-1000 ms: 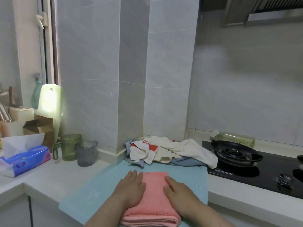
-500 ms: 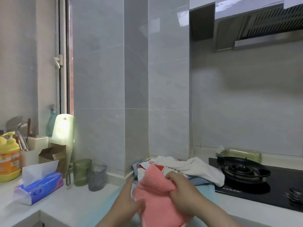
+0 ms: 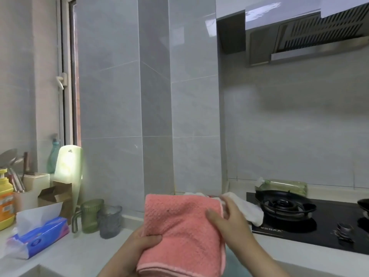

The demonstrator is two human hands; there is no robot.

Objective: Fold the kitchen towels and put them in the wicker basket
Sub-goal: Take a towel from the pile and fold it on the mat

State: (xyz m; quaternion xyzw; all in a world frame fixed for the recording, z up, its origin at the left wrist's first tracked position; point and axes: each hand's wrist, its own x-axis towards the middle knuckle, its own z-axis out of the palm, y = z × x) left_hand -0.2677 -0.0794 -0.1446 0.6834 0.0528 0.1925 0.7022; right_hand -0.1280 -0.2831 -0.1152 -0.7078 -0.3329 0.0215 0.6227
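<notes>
Pink waffle-textured terry towel (image 3: 183,232), folded into a thick rectangle, is held upright in the air between both hands. The left hand (image 3: 139,246) grips its lower left side, with the thumb pressed across the front and the fingers hidden behind. The right hand (image 3: 229,220) pinches the right edge, thumb on the front and fingers reaching behind the upper corner. Just behind the right hand lies a crumpled white cloth (image 3: 245,208), with a glossy black gas hob (image 3: 299,222) further right. Left of the left hand, a ribbed green plastic cup (image 3: 89,214) and a grey ribbed cup (image 3: 109,220) stand on the pale countertop (image 3: 79,248), with a blue tissue pack (image 3: 40,238) beyond.
</notes>
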